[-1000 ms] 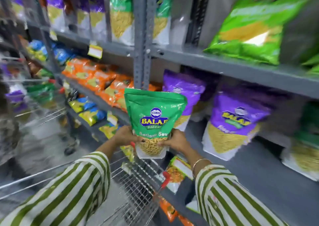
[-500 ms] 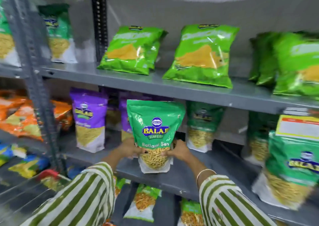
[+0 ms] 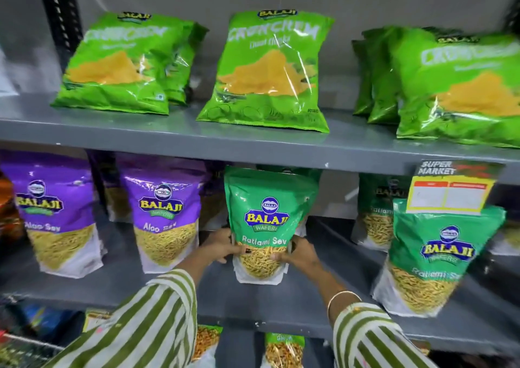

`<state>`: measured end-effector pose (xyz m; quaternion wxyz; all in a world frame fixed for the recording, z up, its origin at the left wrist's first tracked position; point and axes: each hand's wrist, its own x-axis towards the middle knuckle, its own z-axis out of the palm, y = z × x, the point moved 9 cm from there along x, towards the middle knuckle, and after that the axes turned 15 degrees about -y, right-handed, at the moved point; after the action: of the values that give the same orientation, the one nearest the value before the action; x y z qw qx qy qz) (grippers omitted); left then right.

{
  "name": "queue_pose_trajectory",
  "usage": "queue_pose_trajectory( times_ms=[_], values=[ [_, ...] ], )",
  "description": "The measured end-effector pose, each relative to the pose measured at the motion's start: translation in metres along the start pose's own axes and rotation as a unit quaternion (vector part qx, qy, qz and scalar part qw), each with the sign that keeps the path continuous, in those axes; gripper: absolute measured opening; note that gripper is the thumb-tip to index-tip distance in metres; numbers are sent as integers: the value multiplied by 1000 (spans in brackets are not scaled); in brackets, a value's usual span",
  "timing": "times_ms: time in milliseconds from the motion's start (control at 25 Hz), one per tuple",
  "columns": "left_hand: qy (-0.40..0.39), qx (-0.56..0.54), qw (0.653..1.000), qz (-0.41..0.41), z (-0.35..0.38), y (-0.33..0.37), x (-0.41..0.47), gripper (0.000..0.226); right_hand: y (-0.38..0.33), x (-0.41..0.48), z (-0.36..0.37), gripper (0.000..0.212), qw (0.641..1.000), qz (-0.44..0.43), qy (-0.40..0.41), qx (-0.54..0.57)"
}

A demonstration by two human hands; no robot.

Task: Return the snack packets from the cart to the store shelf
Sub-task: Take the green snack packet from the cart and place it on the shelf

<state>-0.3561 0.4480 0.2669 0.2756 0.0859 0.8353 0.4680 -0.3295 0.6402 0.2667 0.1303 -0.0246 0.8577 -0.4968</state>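
A green Ratlami Sev packet (image 3: 266, 215) stands upright on the middle grey shelf (image 3: 281, 308), its base on the shelf board. My left hand (image 3: 222, 245) grips its lower left edge and my right hand (image 3: 301, 253) grips its lower right edge. The packet sits between purple Aloo Sev packets (image 3: 166, 215) on the left and more green Ratlami Sev packets (image 3: 430, 258) on the right. The cart is only a blurred sliver at the bottom left corner (image 3: 17, 350).
Light green Crunchem bags (image 3: 270, 72) lie on the upper shelf (image 3: 197, 139). A yellow price tag (image 3: 450, 190) hangs from that shelf's edge at the right. More packets (image 3: 284, 350) stand on the shelf below. A dark upright post (image 3: 59, 16) rises at the upper left.
I have turned from the cart to face the shelf. Both hands carried the green packet forward and set it down on the middle shelf between the purple and green packets.
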Motion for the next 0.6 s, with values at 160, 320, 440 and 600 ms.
queue_pose_trajectory(
  times_ms=[160,320,440,600],
  values=[
    [-18,-28,999,19,19,-11,0,60,12,-3,12,80,996,2,-35,82],
    [69,10,997,34,27,-3,-3,58,23,-21,1,57,997,0,16,80],
    [55,20,997,41,49,7,-4,55,27,-44,-11,49,997,5,26,72],
    [42,-1,998,52,70,14,-8,53,36,-63,-19,50,997,19,34,68]
  ],
)
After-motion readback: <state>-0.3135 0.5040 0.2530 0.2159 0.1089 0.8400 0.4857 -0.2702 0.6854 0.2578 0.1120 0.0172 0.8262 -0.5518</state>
